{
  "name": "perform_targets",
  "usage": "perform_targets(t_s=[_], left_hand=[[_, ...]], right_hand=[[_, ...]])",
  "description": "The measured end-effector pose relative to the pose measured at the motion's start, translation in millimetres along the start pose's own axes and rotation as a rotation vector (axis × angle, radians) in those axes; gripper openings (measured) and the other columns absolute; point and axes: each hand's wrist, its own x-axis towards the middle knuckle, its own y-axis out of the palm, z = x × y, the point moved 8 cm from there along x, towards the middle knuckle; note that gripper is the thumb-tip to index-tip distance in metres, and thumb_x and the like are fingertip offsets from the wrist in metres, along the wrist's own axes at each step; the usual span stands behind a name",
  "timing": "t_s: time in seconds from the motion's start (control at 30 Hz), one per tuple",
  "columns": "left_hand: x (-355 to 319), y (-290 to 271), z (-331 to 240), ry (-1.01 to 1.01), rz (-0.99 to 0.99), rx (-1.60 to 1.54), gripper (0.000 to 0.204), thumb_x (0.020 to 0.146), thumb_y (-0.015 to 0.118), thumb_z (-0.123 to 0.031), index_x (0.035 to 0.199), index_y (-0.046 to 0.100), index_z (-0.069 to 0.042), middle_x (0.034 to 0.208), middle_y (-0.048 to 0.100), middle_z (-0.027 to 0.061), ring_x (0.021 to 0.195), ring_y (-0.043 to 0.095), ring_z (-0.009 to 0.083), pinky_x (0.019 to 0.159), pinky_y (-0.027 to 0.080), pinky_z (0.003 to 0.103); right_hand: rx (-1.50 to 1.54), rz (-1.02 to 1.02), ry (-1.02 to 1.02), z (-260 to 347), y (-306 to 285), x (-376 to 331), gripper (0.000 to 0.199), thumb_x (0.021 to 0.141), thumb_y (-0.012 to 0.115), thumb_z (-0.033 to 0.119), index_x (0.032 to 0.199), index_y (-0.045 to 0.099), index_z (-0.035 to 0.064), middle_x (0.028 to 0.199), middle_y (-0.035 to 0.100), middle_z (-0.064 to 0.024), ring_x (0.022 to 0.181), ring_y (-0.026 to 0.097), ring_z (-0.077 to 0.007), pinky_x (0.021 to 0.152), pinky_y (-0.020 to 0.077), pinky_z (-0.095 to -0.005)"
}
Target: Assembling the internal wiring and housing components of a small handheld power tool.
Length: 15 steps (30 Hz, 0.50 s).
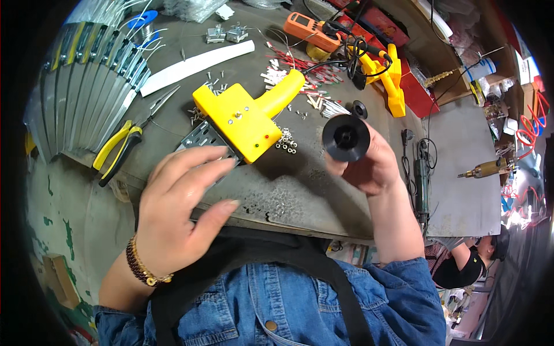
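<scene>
My right hand [378,164] holds up a black round plastic knob [346,149] with a hollow, ribbed centre, its fingers closed around the knob's underside. A second, smaller black round piece [359,109] shows just beyond it. My left hand [179,202] is open, fingers stretched and thumb apart. Its fingertips lie over the near edge of a perforated metal plate [203,137]; whether they touch it I cannot tell. That plate sits against a yellow plastic housing [239,124] with a handle, a small red and a small green light, and a few metal studs on top.
Yellow-black pliers [118,147] and a fan of metal blades [86,86] lie left. Around the housing are loose nuts [287,141], screws [216,86] and red-white connectors [300,72]. An orange meter [311,30], another yellow housing [392,81] and a soldering iron [423,179] are beyond. A person [467,259] works at right.
</scene>
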Motion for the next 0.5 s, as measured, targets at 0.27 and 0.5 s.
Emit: perform_targets(t_s=[0.27,0.5], left_hand=[[32.9,13.2,-28.0,0.144,-0.098,-0.133,0.060,0.071,0.086,-0.020,0.123,0.061,-0.002,0.109,0.063,0.0142,0.098,0.063,0.0283,0.085,0.052,0.036],[10.1,7.6,2.5,-0.032,-0.166,-0.150,0.065,0.066,0.090,-0.027,0.119,0.060,-0.003,0.108,0.062,0.0138,0.095,0.063,0.0309,0.082,0.052,0.037]], right_hand=[[0.003,0.104,0.133,-35.5,55.5,11.3,0.057,0.095,0.066,0.033,0.138,0.045,0.0012,0.123,0.061,-0.0112,0.105,0.065,-0.0203,0.085,0.0553,-0.0334],[-0.284,0.169,-0.033,-37.8,78.2,25.4,0.051,0.096,0.066,0.029,0.134,0.046,0.0018,0.121,0.058,-0.0078,0.107,0.057,-0.0141,0.085,0.0499,-0.0307]])
